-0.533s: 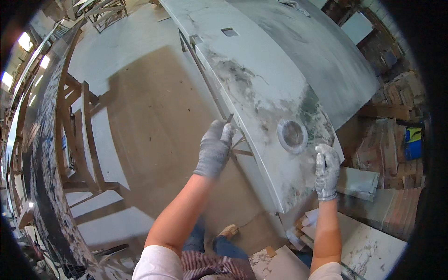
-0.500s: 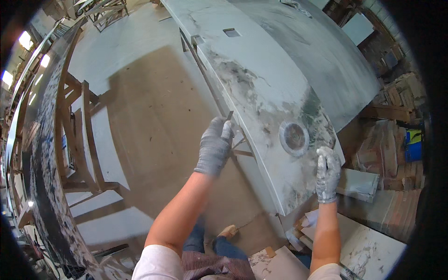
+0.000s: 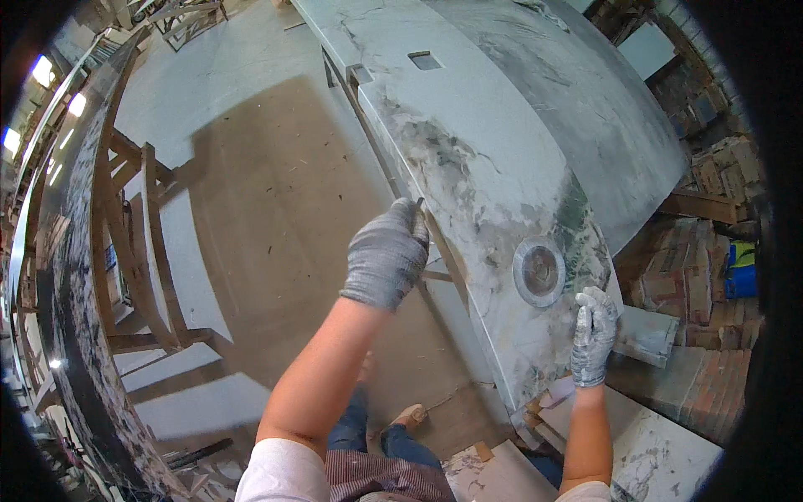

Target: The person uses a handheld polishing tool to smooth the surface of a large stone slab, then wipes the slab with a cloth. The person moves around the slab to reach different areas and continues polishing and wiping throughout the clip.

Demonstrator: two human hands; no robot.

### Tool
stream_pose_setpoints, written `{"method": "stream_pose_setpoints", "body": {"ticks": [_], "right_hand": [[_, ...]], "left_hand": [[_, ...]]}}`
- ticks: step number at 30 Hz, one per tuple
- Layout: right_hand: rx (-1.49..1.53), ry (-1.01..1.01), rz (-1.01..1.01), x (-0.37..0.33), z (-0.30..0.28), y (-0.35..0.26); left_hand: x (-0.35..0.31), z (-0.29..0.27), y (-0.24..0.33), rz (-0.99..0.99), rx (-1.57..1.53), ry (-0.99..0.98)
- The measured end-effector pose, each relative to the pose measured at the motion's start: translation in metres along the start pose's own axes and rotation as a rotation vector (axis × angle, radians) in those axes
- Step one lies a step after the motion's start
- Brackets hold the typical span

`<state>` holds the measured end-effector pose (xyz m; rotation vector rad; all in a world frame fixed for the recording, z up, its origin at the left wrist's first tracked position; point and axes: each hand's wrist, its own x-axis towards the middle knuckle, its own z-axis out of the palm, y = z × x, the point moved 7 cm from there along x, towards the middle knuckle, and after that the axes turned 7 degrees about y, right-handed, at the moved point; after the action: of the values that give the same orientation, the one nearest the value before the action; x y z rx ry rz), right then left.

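My left hand [image 3: 387, 253], in a grey knit glove, is closed around a small thin dark strip [image 3: 420, 202] whose tip shows above the fingers. It is at the left edge of a long stone slab [image 3: 502, 201], which is pale with grey and green veining. On the slab's near part lies a round metal-rimmed disc [image 3: 519, 280] with a brownish centre. Just right of the disc is my right hand [image 3: 595, 330], in a whitish-grey glove, over the slab's right edge. Its fingers are curled together, and whatever they may hold is hidden.
The slab rests on a stand and has a square cutout [image 3: 425, 61]. A larger grey slab [image 3: 585, 109] lies beyond it to the right. On the left stands a dark veined slab [image 3: 79, 276] by a wooden frame [image 3: 159, 243]. Stacked boards [image 3: 694, 293] are at right.
The view has shifted slightly. My left hand has turned, so less of the dark strip shows above its fingers. My right hand stays beside the disc, fingers still curled.
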<state>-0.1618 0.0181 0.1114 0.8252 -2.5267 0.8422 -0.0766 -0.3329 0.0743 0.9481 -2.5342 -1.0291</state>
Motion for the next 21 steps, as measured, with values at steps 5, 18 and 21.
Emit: {"method": "stream_pose_setpoints", "body": {"ticks": [5, 18, 21], "right_hand": [[0.004, 0.004, -0.004, 0.001, -0.002, -0.003], [0.058, 0.041, -0.06, 0.003, 0.0, -0.001], [0.082, 0.043, -0.08, 0.004, 0.0, -0.005]], "left_hand": [[0.007, -0.009, 0.019, 0.003, 0.187, -0.198], [-0.055, 0.017, 0.018, -0.117, -0.063, -0.178], [-0.077, 0.022, 0.024, -0.123, -0.076, -0.161]]}}
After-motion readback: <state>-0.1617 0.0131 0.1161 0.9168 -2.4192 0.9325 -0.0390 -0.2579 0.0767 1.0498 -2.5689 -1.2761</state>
